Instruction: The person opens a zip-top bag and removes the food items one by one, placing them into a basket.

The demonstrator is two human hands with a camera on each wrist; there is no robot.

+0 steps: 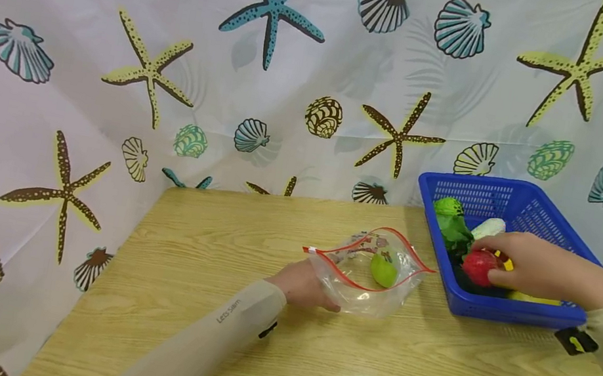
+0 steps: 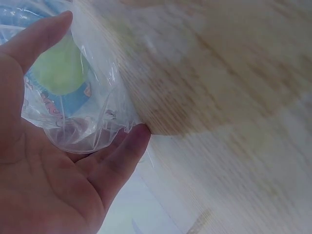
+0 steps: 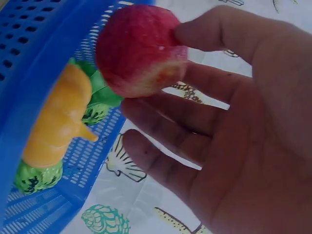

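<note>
A clear zip bag (image 1: 378,304) with a red zip edge stands with its mouth wide apart on the table, a yellow-green fruit (image 1: 383,271) inside. My left hand (image 1: 308,283) holds the bag at its left side, thumb in front and fingers around the lower part. In the left wrist view the clear plastic (image 2: 105,97) lies between thumb and fingers. Over the blue basket (image 1: 514,312), my right hand (image 1: 542,268) grips a red apple (image 3: 141,51) between thumb and fingertips.
Green leafy vegetables (image 1: 451,223), a white piece (image 1: 489,229) and a yellow-orange pumpkin-like piece (image 3: 58,117) lie in the basket. It stands at the table's back right, near a hanging cloth (image 1: 315,37) with starfish and shells. The wooden table (image 1: 224,221) extends around the bag.
</note>
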